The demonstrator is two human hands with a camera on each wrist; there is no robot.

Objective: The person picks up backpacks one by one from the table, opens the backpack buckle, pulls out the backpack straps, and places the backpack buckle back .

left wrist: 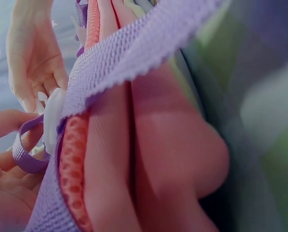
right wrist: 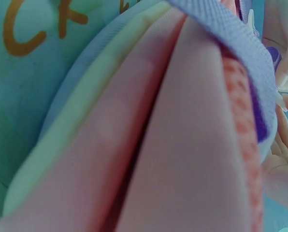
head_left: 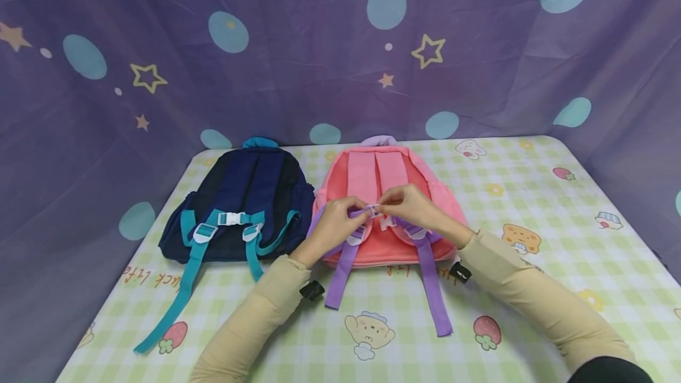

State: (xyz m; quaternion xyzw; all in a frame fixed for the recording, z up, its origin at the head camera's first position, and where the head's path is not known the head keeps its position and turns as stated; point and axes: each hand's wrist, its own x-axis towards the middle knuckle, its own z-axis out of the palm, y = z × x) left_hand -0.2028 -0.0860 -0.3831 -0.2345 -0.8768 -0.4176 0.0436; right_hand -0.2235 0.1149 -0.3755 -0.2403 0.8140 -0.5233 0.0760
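A pink backpack (head_left: 367, 256) lies with its straps up. Over its middle, my left hand (head_left: 337, 223) pinches a purple strap beside a small white plastic buckle (head_left: 375, 210). From the other side my right hand (head_left: 412, 204) pinches that buckle with thumb and fingertips. Just below, another white plastic piece (head_left: 387, 223) rests against the bag. Purple webbing tails (head_left: 343, 276) hang from white strap adjusters toward the front. In the left wrist view, a looped purple strap (left wrist: 30, 154) shows near the fingers. Fingers partly cover the buckle, so how its parts meet is unclear.
A navy backpack (head_left: 234, 164) lies directly left of the pink one. Its teal straps (head_left: 186, 288) trail forward, and a white buckle (head_left: 231, 218) joins its chest straps. Both bags are on a green checked tablecloth (head_left: 558, 241), with a purple curtain (head_left: 298, 64) behind.
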